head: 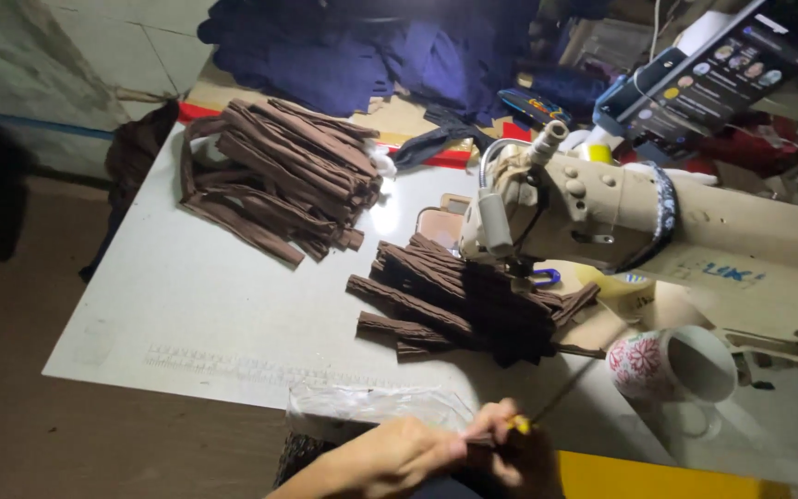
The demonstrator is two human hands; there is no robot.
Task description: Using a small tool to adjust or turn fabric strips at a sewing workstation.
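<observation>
At the near edge of the desk (pixel 187 314), two hands are seen close together. The left hand (pixel 399 455) is closed, its fingertips pinched on something small that cannot be made out. The right hand (pixel 508 444) is closed around a thin stick-like tool (pixel 556 399) with a yellow piece at the grip, the shaft slanting up and away from it. Just beyond the left hand a clear plastic bag (pixel 371 405) is laid. Further ahead, a heap of brown fabric strips (pixel 464 300) is spread under the sewing machine (pixel 621 217); a second brown stack (pixel 279 176) lies well apart, far left. A floral mug (pixel 671 365) is lying beside the right hand's far side.
</observation>
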